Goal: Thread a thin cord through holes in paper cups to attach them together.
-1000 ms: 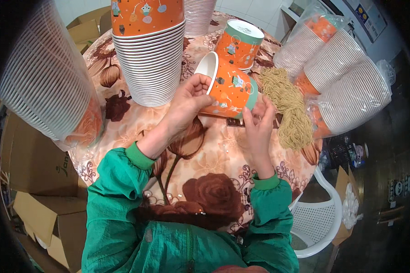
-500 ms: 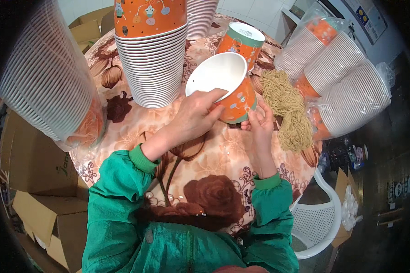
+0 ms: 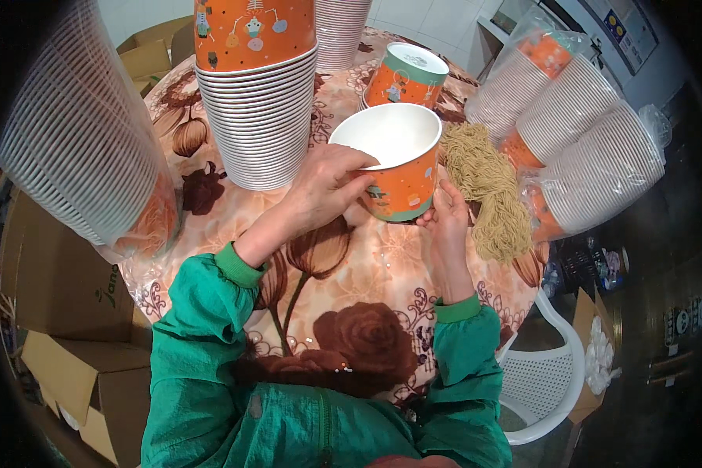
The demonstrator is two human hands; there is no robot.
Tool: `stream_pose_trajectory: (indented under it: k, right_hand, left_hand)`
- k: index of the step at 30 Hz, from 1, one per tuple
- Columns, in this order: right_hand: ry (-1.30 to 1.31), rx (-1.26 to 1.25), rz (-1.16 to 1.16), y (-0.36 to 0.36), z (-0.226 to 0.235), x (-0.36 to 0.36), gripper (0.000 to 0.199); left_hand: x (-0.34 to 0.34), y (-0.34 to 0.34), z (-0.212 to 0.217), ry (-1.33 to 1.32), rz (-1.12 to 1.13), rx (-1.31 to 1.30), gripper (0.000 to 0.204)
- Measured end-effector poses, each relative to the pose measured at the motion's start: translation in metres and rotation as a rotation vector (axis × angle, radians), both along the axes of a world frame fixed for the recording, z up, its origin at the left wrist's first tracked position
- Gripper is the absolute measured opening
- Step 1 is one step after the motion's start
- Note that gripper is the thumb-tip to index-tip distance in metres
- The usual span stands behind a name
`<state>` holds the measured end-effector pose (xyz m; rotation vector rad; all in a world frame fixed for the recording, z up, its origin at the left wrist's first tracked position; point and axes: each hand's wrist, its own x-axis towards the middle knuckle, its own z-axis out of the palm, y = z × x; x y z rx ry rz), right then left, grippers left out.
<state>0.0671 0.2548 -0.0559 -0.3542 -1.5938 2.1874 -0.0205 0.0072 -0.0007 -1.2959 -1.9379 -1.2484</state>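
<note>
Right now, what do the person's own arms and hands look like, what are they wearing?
Both arms are covered by long sleeves of a shiny green jacket, each ending in a ribbed knit cuff of the same green at the wrist. The left hand and right hand are bare: no gloves. No rings, watch or bracelets show in this view.

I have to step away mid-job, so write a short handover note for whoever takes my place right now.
Left hand: grips the rim of the open orange paper cup, which is upright.
Right hand: fingertips at the cup's lower side.
Nearby: beige string bundle to the right, lidded cup behind, tall cup stack on the floral table.
Done: one cup lidded.
Left: the held cup has no lid.
</note>
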Motion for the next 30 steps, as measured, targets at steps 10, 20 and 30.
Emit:
stream_pose_trajectory:
  k: [10, 20, 30]
  right_hand:
    - [0.315, 0.51, -0.087, -0.038, 0.029, 0.021, 0.055]
    - [0.735, 1.263, -0.224, -0.119, 0.137, 0.148, 0.037]
    - [0.569, 0.625, -0.709, -0.214, 0.166, 0.151, 0.045]
  left_hand:
    - [0.011, 0.004, 0.009, -0.843, -0.245, 0.362, 0.02]
    - [0.016, 0.005, 0.015, -0.615, -0.087, 0.282, 0.023]
    - [0.029, 0.003, 0.027, -0.564, -0.052, 0.251, 0.025]
